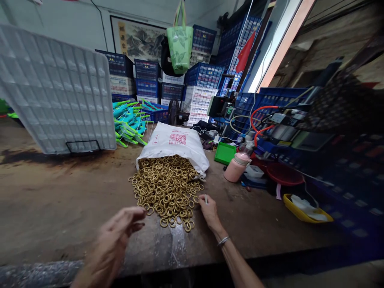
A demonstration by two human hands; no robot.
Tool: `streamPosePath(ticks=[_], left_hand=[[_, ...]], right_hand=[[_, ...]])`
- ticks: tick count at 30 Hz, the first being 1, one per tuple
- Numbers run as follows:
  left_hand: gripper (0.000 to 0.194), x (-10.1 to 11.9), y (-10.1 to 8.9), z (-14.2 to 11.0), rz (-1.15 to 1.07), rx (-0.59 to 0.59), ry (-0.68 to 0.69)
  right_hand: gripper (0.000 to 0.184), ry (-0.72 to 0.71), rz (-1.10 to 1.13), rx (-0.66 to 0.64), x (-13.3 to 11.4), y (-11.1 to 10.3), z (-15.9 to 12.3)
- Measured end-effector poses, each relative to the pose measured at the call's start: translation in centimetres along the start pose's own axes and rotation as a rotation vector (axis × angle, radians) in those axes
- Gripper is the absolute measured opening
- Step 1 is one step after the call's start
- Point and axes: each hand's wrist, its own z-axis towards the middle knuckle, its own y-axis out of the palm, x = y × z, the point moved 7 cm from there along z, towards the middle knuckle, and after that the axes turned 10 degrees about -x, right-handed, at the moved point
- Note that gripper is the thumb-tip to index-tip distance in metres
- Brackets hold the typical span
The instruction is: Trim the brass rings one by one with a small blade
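Observation:
A heap of gold-coloured rings (168,188) spills from the mouth of a white sack (177,140) onto the table. My right hand (209,210) is at the heap's right edge, thumb and fingers pinched on one gold ring (196,199). Something pale and silvery shows on one of its fingers, and a bracelet circles the wrist. At the lower left of the heap is my left hand (121,226), a little blurred. Its fingers are bent with a gap between them, the tips close beside an outlying ring (150,210); I see nothing held in it.
A ribbed, translucent plastic panel (60,96) stands upright at left, beside a pile of blue-green plastic pieces (130,122). To the right are a pink bottle (236,167), a green tray (225,153), a yellow basket (307,210) and a machine with orange hoses (279,128). Stacked crates (204,76) line the back.

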Motion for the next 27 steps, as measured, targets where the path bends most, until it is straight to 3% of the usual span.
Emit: streamPosePath(ticks=[4,7,11,14,20,27], left_hand=[[0.051,-8.5,1.7,0.2,0.091,-0.083,-0.242],[0.050,-11.3,2.5,-0.6,0.125,-0.138,-0.230],[0.048,-10.3,3.4,-0.9,0.090,-0.093,-0.085],[0.041,-8.5,3.7,-0.8,0.089,-0.072,0.114],[0.033,-6.5,3.6,-1.7,0.329,-0.119,0.419],[0.020,-5.9,3.9,-1.8,0.513,-0.186,0.494]], right_hand=[[0.022,-0.014,0.078,-0.043,-3.2,0.8,-1.0],[0.018,-0.086,0.062,-0.153,-7.2,2.5,-2.7],[0.016,-0.187,0.067,-0.331,-11.5,5.4,-5.8],[0.013,-0.227,0.057,-0.433,-12.5,7.4,-7.6],[0.011,-0.154,0.003,-0.533,-11.1,9.4,-9.2],[0.013,0.155,0.324,-0.690,-9.1,11.1,-10.6]])
